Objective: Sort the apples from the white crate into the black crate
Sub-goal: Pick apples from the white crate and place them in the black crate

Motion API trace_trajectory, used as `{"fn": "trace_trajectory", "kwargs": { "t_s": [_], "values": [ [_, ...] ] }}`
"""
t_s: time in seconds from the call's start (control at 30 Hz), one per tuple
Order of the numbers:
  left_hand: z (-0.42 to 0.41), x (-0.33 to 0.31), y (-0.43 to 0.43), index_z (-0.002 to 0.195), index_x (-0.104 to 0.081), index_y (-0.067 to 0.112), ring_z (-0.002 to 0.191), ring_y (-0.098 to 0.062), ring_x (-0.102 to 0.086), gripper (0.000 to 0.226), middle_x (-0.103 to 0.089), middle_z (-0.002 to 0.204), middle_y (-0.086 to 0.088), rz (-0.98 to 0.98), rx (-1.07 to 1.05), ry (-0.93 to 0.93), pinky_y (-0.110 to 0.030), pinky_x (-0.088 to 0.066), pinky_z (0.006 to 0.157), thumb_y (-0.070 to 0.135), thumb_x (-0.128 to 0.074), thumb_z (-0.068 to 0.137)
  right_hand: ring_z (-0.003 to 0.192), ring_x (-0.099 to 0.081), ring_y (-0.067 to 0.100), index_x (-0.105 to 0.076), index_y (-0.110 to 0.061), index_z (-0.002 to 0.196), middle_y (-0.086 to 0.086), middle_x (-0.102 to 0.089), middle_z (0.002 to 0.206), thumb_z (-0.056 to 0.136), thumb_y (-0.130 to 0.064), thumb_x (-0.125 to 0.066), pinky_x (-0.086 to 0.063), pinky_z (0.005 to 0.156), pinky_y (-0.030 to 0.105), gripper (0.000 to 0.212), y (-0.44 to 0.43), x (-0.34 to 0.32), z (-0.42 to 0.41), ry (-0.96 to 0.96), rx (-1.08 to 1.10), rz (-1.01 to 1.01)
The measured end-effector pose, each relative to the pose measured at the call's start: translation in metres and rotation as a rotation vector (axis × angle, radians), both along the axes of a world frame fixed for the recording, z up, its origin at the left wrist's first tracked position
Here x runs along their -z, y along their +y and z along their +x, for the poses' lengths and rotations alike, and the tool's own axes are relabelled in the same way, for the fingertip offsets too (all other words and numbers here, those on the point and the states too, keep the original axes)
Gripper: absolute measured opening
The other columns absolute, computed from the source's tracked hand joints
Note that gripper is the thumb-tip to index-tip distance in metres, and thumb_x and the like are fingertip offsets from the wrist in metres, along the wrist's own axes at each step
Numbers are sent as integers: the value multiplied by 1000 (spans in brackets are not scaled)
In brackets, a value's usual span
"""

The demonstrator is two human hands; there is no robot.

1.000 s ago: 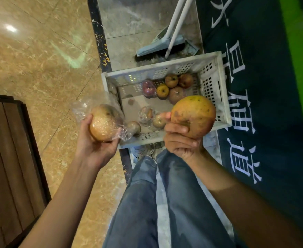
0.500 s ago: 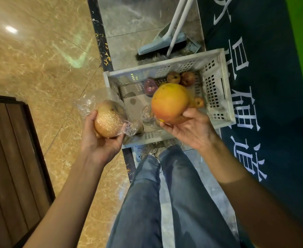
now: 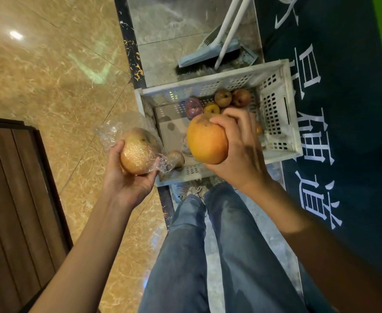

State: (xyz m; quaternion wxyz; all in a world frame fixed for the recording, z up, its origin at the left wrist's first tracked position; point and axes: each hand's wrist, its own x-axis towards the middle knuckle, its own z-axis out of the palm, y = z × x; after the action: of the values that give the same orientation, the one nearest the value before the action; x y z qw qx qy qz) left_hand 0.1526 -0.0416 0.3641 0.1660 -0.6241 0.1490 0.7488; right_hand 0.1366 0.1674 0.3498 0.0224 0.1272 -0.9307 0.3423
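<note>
Broom (image 3: 208, 54) behind white crate (image 3: 295, 114), apple (image 3: 205, 143) in right hand (image 3: 242, 152) covering crate fruit (image 3: 223, 98)

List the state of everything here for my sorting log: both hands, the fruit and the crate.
Left hand: grips the wrapped fruit from below.
Wrapped fruit: in clear plastic, held beside the crate's left edge.
Right hand: grips the orange apple, fingers curled over its top.
Orange apple: bare, held above the crate.
White crate: upright on the floor, open.
Loose apples: lying inside, at the crate's far end.
</note>
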Motion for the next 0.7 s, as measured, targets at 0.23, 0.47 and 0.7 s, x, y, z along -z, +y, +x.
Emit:
{"fn": "trace_trajectory", "kwargs": {
  "t_s": [0.23, 0.47, 0.7],
  "values": [
    [-1, 0, -4, 118, -57, 6, 83, -25, -68, 57, -68, 100, -14, -28, 0, 7, -32, -57, 53, 42, -70, 75, 115, -40, 31, -41, -24, 114, 10, -31, 126, 63, -10, -80, -59, 70, 45, 65, 11, 14, 8, 197, -57, -5],
    [-4, 9, -4, 117, -57, 6, 88, -26, -68, 54, -66, 104, -15, -19, 37, -2, -35, -60, 57, 41, -69, 77, 121, -45, 35, -39, -22, 119, 15, -35, 137, 60, -10, -85, -56, 79, 40, 76, 20, 32, 10, 78, -55, 19],
    [-12, 65, 7, 124, -55, 9, 72, -30, -72, 58, -67, 101, -16, -35, 118, -34, -38, -58, 52, 33, -72, 73, 117, -53, 33, -47, -11, 127, 16, -50, 133, 56, -8, -85, -47, 84, 33, 80, 23, 82, -2, -296, 147, -38]
  ]
}}
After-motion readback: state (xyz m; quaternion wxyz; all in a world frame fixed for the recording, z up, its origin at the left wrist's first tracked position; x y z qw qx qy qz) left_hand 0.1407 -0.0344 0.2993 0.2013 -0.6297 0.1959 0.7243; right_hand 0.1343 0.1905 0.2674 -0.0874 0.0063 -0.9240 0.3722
